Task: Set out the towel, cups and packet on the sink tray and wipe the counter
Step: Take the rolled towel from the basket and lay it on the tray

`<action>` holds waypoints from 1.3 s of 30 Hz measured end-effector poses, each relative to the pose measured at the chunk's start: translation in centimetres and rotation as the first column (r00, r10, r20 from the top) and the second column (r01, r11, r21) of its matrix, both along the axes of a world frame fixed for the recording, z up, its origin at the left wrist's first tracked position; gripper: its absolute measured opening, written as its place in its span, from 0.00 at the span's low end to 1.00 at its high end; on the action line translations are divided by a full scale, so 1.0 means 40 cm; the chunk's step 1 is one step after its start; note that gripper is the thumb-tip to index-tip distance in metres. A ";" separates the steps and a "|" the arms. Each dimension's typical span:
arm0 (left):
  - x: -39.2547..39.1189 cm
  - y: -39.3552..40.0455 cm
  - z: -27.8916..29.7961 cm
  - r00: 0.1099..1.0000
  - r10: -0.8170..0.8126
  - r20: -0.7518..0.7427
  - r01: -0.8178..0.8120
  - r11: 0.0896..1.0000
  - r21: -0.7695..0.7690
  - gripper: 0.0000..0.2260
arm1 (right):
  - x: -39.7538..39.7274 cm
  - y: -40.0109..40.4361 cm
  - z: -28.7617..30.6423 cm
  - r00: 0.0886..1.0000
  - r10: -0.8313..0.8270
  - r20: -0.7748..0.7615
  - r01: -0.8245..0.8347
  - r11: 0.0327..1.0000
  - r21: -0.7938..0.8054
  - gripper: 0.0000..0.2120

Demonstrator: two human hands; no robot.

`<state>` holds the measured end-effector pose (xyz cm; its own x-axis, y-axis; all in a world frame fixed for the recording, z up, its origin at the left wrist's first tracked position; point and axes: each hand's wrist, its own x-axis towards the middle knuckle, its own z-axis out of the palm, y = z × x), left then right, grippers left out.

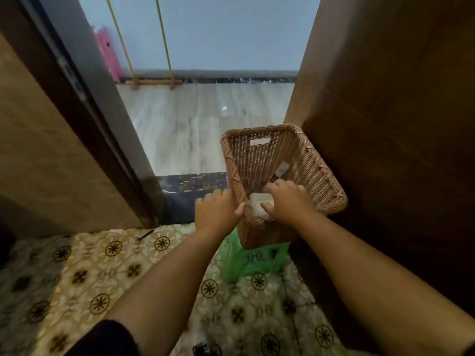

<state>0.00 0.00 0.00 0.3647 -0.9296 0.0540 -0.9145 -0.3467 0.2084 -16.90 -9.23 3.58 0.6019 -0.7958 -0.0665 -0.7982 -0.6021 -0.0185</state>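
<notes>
A woven basket (282,173) is being gripped at its near-left rim by the left hand (214,210). Inside, at the basket's 6 o'clock, a white object (258,202) (possibly cups; blurred) is being clasped by the right hand (286,201). A green bag (253,260) is lying beneath.

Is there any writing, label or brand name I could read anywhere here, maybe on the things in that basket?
No text can be read in this view.
Small packet in the wicker basket: dark and light patches that may be print, too blurred to read.
White object under the right hand: no markings visible.
Green plastic bag below the basket: no print visible.
</notes>
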 end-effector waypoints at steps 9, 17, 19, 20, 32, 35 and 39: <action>-0.037 -0.210 -0.102 0.952 0.165 -0.257 -0.169 0.986 0.007 0.31 | -0.051 -0.257 -0.100 0.999 0.015 -0.043 -0.008 0.988 0.154 0.22; -0.032 -0.295 -0.170 0.775 0.344 -0.530 -0.312 0.938 0.152 0.36 | 0.050 -0.493 -0.286 0.987 0.105 -0.120 -0.051 0.921 0.387 0.22; -0.030 -0.298 -0.180 0.716 0.378 -0.587 -0.332 0.924 0.189 0.36 | 0.082 -0.534 -0.369 0.974 0.151 -0.167 -0.061 0.891 0.450 0.22; -0.029 -0.298 -0.187 0.686 0.387 -0.615 -0.340 0.919 0.199 0.36 | 0.098 -0.553 -0.415 0.967 0.172 -0.189 -0.061 0.873 0.484 0.22; -0.047 -0.300 -0.197 0.594 0.401 -0.698 -0.443 0.887 0.134 0.35 | 0.181 -0.635 -0.829 0.974 0.178 -0.140 -0.078 0.844 0.530 0.22; -0.047 -0.303 -0.196 0.585 0.401 -0.705 -0.443 0.886 0.136 0.35 | 0.192 -0.651 -0.841 0.983 0.140 -0.121 -0.051 0.835 0.548 0.17; -0.042 -0.304 -0.197 0.573 0.407 -0.711 -0.448 0.882 0.145 0.34 | 0.204 -0.669 -0.843 0.989 0.031 -0.145 0.067 0.779 0.624 0.15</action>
